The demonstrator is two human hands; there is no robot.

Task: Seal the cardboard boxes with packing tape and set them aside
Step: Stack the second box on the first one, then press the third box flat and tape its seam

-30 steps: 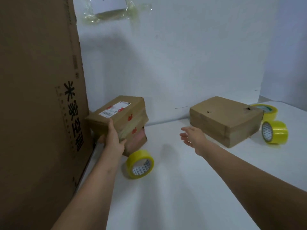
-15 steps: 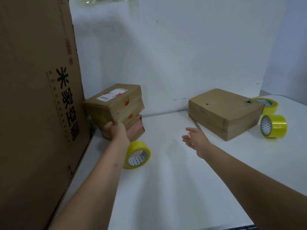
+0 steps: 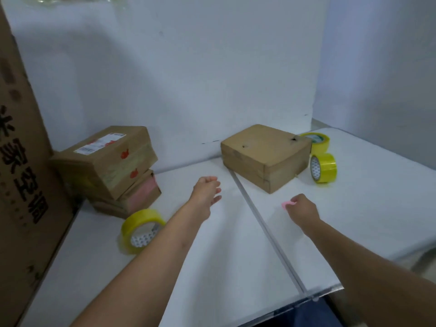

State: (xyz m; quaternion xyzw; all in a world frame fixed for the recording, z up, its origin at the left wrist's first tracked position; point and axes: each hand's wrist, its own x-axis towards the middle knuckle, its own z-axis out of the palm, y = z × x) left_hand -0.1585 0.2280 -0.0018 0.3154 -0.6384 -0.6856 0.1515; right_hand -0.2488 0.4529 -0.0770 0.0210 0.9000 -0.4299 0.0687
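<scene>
Both hands hover above the white desk (image 3: 212, 267) — the left hand (image 3: 205, 188) loosely curled and holding nothing, the right hand (image 3: 303, 208) pinching what seems a small pink scrap (image 3: 288, 203). One labelled cardboard box (image 3: 103, 161) sits stacked on another at far left, with a plain cardboard box (image 3: 264, 156) ahead and yellow tape rolls (image 3: 139, 230) nearby.

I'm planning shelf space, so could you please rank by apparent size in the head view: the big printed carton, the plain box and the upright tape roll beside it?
1. big printed carton, cut off by the frame's edge
2. plain box
3. upright tape roll

The carton's nearness exaggerates its size.
</scene>
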